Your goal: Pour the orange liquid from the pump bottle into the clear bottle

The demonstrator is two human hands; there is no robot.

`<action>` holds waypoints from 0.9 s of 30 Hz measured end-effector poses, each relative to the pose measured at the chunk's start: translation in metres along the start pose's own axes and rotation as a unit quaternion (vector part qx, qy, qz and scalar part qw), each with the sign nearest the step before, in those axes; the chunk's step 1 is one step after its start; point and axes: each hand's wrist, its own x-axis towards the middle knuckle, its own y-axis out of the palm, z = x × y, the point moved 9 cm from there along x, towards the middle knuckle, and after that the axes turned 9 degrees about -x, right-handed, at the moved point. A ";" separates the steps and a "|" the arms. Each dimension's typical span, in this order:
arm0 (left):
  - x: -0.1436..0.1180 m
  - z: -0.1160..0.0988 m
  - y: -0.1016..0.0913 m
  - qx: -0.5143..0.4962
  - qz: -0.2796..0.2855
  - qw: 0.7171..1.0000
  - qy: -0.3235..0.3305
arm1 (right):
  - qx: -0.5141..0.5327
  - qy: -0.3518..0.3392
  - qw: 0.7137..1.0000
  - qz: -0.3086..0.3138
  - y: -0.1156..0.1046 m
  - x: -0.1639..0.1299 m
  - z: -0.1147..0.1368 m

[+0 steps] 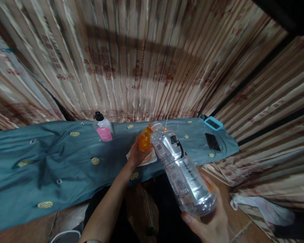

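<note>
My left hand (136, 154) is closed around a small see-through orange bottle (145, 140) above the cloth-covered surface. In my right hand (211, 221) is the base end of a large clear plastic bottle (183, 172) with dark printing. That bottle is tilted, its neck pointing up and left beside the top of the orange one. Whether the two mouths touch, I cannot tell. Beneath my left hand lies a white tissue or cloth (149, 160) with some orange on it. A thin pale stick (166, 120) shows just behind the large bottle's neck.
A clear bottle with a black top and pink label (104, 131) stands to the left on the teal patterned cloth (73, 148). At the right end lie a dark phone (212, 142) and a blue-framed device (213, 123). Pleated curtains (131, 67) hang behind and to the right.
</note>
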 end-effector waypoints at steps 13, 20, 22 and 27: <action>-0.001 -0.003 0.001 0.018 0.014 1.000 -0.005 | 0.014 0.017 1.000 0.003 0.002 0.000 -0.004; 0.000 0.000 0.002 0.010 0.021 1.000 0.009 | -0.011 -0.012 1.000 -0.012 0.001 0.000 0.004; 0.000 0.001 0.002 0.008 0.020 1.000 0.006 | -0.013 -0.014 1.000 -0.012 0.000 0.001 0.004; 0.000 -0.001 0.001 0.010 0.018 1.000 0.002 | -0.002 -0.005 1.000 -0.005 0.001 0.001 0.002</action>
